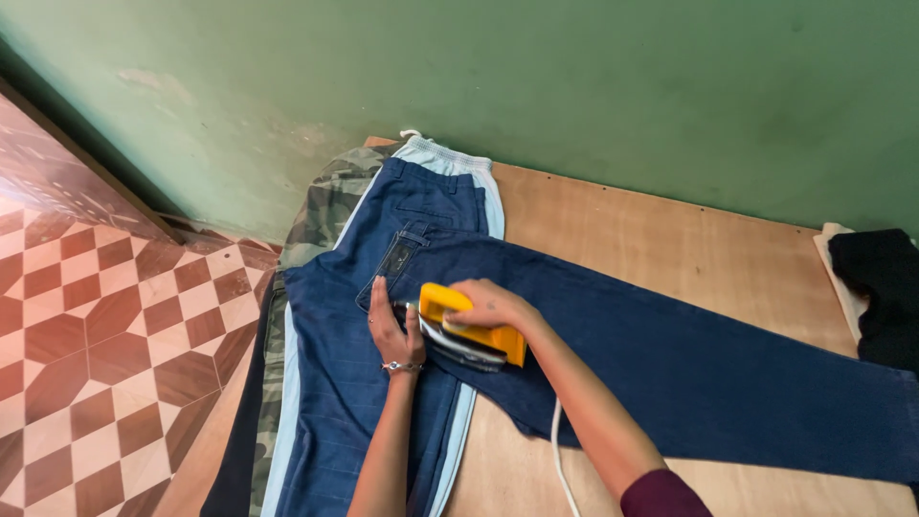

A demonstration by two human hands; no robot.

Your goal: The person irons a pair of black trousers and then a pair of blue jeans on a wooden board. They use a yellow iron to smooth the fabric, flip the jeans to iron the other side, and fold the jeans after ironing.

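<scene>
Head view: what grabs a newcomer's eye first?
The yellow iron at centre, gripped by the right hand and pressed on dark blue jeans spread across a wooden board. The left hand lies flat on the denim beside it. A red-and-cream checkered floor fills the left.

Counter [661, 239]: flat plywood board, light brown, set against a green wall, with a checked red and cream tiled floor [105, 325] to its left. On it, at the left end, a stack of garments laid lengthwise: a camouflage piece [321, 215] lowest, a pale blue garment with a drawstring waistband [450, 158] above it, then dark blue striped trousers [335, 383]. Dark blue jeans [689, 364] lie crosswise over the stack and along the board. At the far right edge, a black cloth [885, 287] on a cream one [842, 282].
</scene>
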